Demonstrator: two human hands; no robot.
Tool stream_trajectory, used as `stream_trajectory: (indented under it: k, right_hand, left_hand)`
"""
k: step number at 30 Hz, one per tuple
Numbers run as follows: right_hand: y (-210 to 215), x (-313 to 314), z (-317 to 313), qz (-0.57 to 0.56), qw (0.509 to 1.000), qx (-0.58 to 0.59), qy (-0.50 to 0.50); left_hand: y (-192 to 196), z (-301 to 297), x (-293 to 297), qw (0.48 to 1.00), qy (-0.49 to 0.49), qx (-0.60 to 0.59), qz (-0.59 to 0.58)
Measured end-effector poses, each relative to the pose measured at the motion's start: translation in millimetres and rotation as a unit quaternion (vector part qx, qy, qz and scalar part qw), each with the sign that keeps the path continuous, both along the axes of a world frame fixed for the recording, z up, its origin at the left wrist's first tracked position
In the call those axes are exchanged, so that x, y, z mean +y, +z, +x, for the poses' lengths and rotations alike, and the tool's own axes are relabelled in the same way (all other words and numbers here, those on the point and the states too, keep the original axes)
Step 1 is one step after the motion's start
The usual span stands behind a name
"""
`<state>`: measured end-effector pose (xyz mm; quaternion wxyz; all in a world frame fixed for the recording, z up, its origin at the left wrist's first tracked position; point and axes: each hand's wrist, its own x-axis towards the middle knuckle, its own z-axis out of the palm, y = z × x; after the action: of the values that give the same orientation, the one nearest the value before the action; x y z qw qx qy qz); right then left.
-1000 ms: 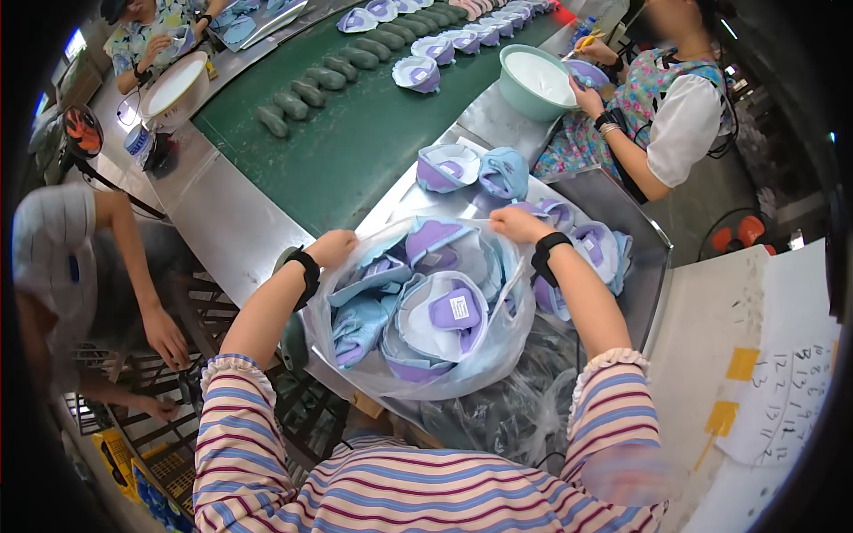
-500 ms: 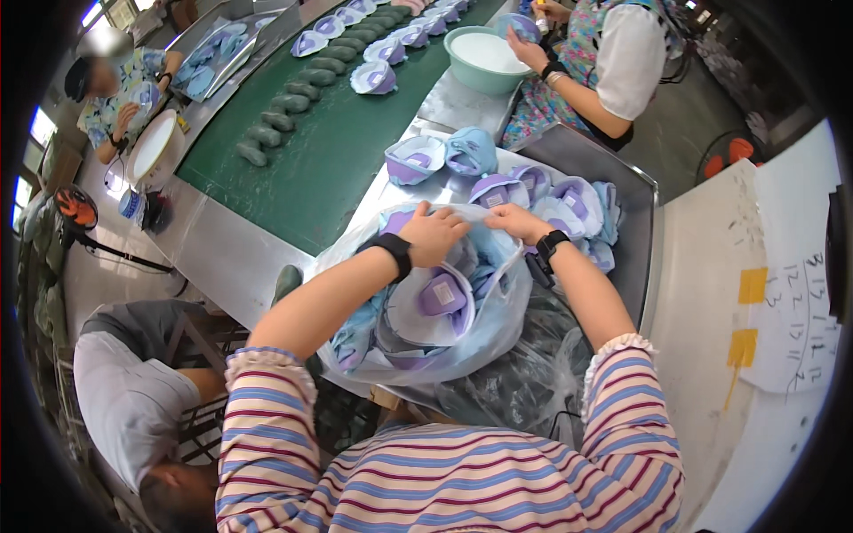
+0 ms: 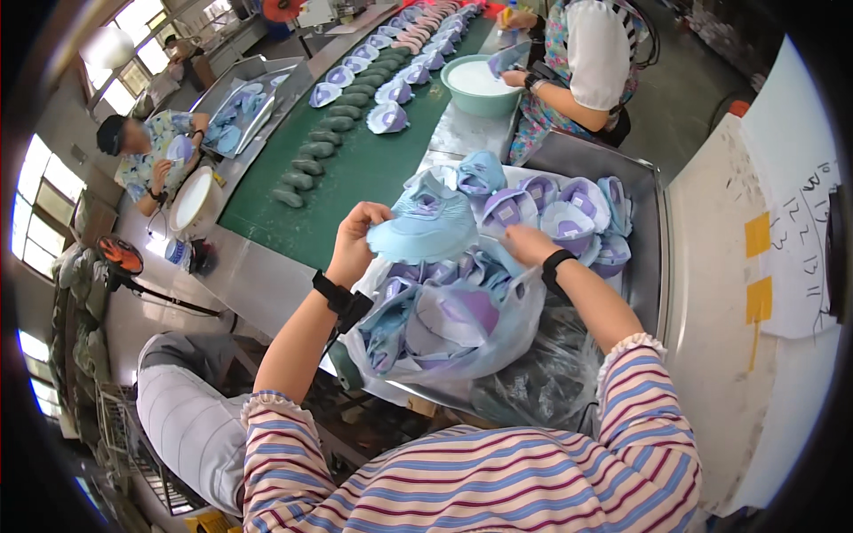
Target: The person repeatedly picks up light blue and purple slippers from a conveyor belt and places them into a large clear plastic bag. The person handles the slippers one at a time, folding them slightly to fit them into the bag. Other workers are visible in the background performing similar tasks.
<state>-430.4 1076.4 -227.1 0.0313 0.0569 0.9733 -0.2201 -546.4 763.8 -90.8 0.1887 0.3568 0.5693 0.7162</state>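
Note:
My left hand [image 3: 355, 242] pinches the edge of a light blue shoe upper [image 3: 425, 222], lifted above the open plastic bag [image 3: 508, 345]. The bag is clear and packed with light blue and lilac shoe uppers [image 3: 451, 320]. My right hand [image 3: 530, 245] is at the bag's far right rim, fingers curled down and slightly blurred. A pale blue edge lies under its fingertips, but what they grip is not plain. Beyond that hand, several more uppers [image 3: 569, 222] are heaped in a metal tray [image 3: 647, 191].
A green conveyor belt [image 3: 267, 222] carries rows of dark lasts [image 3: 322, 149] and lilac uppers [image 3: 388, 117]. One co-worker [image 3: 582, 84] works beside a green basin [image 3: 482, 105]; another [image 3: 164, 147] sits across the belt. Crumpled clear plastic [image 3: 542, 382] lies right of the bag. Someone in grey [image 3: 191, 417] is close at left.
My left hand has moved left and up from the bag's rim and now holds a light blue upper. My right hand stays near the rim. The view has shifted.

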Motion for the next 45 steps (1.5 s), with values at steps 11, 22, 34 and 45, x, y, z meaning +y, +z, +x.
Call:
stream_trajectory:
  k: [11, 22, 34, 45]
  right_hand:
    - [136.1, -169.8, 53.7, -0.84, 0.5, -0.205, 0.052]
    - [128.1, -190.5, 73.2, -0.759, 0.651, -0.009, -0.003]
    - [104.3, -128.7, 75.4, -0.916, 0.399, 0.037, 0.031]
    - [106.7, -170.8, 75.9, -0.287, 0.943, 0.164, 0.049]
  left_hand:
    - [-72.2, 22.9, -27.2, 0.972, 0.045, 0.145, -0.181]
    - [20.3, 144.5, -71.8, 0.995, -0.01, -0.1, -0.016]
    - [-17.9, 142.9, -94.9, 0.95, 0.077, -0.285, 0.098]
    - [-3.6, 131.1, -60.8, 0.976, 0.14, -0.083, -0.148]
